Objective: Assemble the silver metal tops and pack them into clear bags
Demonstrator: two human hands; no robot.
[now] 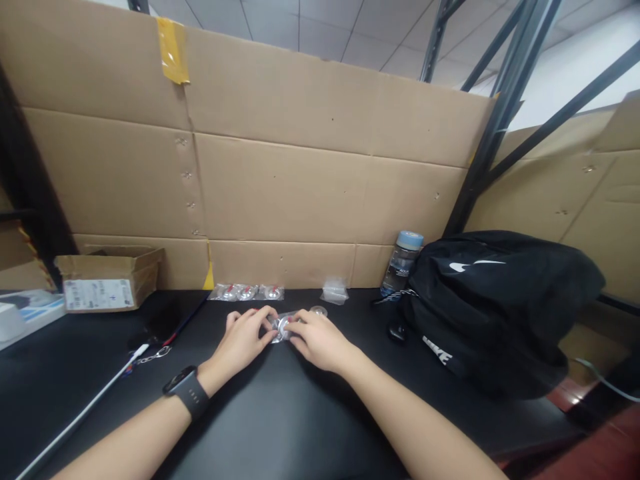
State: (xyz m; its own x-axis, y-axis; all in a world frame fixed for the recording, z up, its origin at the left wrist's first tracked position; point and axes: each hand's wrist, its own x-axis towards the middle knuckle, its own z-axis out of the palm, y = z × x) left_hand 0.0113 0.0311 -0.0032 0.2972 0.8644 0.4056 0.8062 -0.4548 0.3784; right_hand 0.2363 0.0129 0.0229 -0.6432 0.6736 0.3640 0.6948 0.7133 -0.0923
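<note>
Both hands meet over the middle of the black table at a clear plastic packet (284, 327) with a round silver piece marked in red inside. My left hand (246, 339), with a dark watch on the wrist, has its fingers curled on the packet's left side. From the right, my right hand (320, 340) pinches the packet with thumb and fingers. Just behind my right hand lies a small round clear item (319, 311). Several similar packets (246, 293) lie in a row by the cardboard wall, and clear plastic bags (335, 291) are to their right.
An open cardboard box (107, 279), a white cable (85, 410) and a keychain (155, 356) are on the left. At the right are a water bottle (401, 263), a black backpack (495, 307) and a small black object (397, 331). A cardboard wall (280, 187) stands behind.
</note>
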